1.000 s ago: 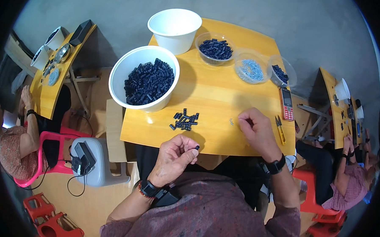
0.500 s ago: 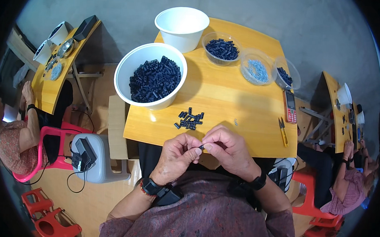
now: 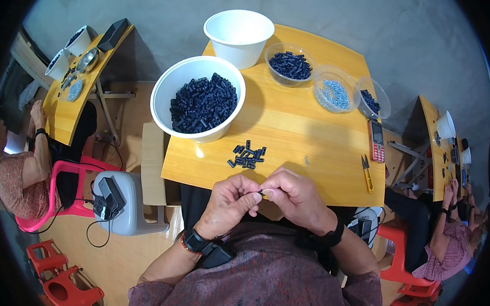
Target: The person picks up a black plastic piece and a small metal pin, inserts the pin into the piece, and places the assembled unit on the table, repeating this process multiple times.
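Just off the table's near edge, my left hand [image 3: 232,200] pinches a small black plastic piece [image 3: 261,192] between thumb and finger. The fingertips of my right hand [image 3: 290,195] close on the same piece from the other side, covering most of it. Beyond my hands lies a small pile of black plastic pieces [image 3: 247,155] on the yellow table [image 3: 290,125]. A large white bucket [image 3: 158,103] full of similar pieces stands behind the pile. A few tiny metal parts [image 3: 307,160] lie right of the pile.
At the back stand another white bucket [image 3: 238,27] and clear bowls of black pieces [image 3: 290,65] and silvery small parts [image 3: 335,94]. A phone [image 3: 376,141] and yellow-handled snips [image 3: 368,175] lie along the right edge. Other people sit at tables on both sides.
Both hands keep their pinch on the small black piece, with only slight finger movement. The whole view has shifted a little; the table's things stay in place.
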The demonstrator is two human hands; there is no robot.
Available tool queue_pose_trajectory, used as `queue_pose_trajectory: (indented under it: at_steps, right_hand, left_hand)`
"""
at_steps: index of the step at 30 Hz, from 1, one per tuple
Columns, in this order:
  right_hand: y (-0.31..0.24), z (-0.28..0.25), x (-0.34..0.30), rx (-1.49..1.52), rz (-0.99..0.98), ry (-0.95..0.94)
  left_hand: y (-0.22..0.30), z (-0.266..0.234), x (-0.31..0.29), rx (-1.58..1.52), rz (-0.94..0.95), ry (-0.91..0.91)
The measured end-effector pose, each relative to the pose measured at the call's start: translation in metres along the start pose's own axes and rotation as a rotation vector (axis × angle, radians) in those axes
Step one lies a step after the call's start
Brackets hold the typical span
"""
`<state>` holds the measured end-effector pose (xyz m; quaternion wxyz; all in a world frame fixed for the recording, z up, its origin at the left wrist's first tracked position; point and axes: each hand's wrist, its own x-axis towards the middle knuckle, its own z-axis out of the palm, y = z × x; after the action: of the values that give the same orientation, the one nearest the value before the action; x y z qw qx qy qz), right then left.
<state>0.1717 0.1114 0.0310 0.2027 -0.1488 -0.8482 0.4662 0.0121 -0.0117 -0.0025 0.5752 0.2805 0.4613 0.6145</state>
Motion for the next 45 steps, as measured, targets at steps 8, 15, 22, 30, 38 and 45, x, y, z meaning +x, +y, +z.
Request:
queue_pose_trajectory:
  at_steps: [8,15,22,30,38,45]
  right_hand:
    - [0.007,0.007,-0.012,0.537,0.278,0.144]
    - [0.006,0.005,0.000,0.119,-0.047,0.105]
    - [0.002,0.000,0.007,0.137,-0.087,0.057]
    - [0.019,-0.005,0.052,-0.282,0.028,0.245]
    - [0.025,0.000,0.064,-0.319,0.052,0.141]
    - [0.026,-0.001,0.071,-0.372,-0.022,0.135]
  left_hand:
    - [0.001,0.000,0.002,-0.056,-0.019,0.020]
    - [0.001,-0.001,0.003,-0.053,-0.013,0.027]
    - [0.001,0.000,0.002,-0.050,0.005,0.042]
    - [0.011,-0.007,0.003,-0.060,0.249,0.409]
    - [0.014,-0.015,0.005,-0.115,0.293,0.506]
    - [0.015,-0.017,0.006,-0.119,0.312,0.551]
